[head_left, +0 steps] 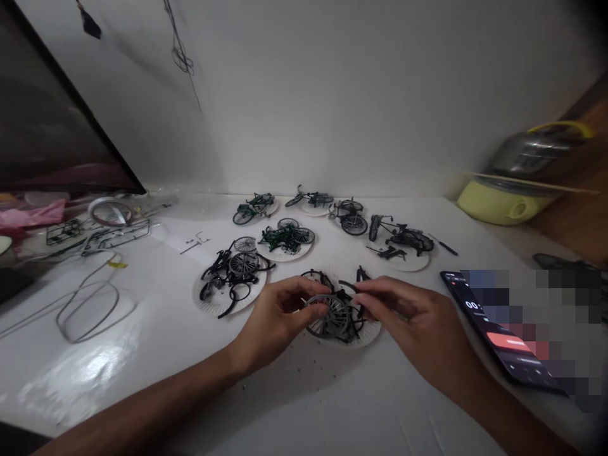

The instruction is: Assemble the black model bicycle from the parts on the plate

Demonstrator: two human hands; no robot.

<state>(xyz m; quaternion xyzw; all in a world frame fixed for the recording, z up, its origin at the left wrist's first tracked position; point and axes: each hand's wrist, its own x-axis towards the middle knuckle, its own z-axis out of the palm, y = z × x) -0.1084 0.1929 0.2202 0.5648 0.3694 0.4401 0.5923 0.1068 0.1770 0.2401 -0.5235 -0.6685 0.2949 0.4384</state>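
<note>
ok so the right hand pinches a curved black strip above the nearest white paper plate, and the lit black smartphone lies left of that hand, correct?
Wrong side: in the head view, the lit black smartphone lies right of the right hand.

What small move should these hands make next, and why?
Perhaps ease the dark curved strip toward the spoked wheel: the right hand appears to pinch the strip close by, while the left hand has its thumb at the wheel.

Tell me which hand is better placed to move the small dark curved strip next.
Right, I'd judge: the right hand appears to pinch the strip between thumb and fingers. The left hand is at the grey spoked wheel, its thumb over it.
</note>
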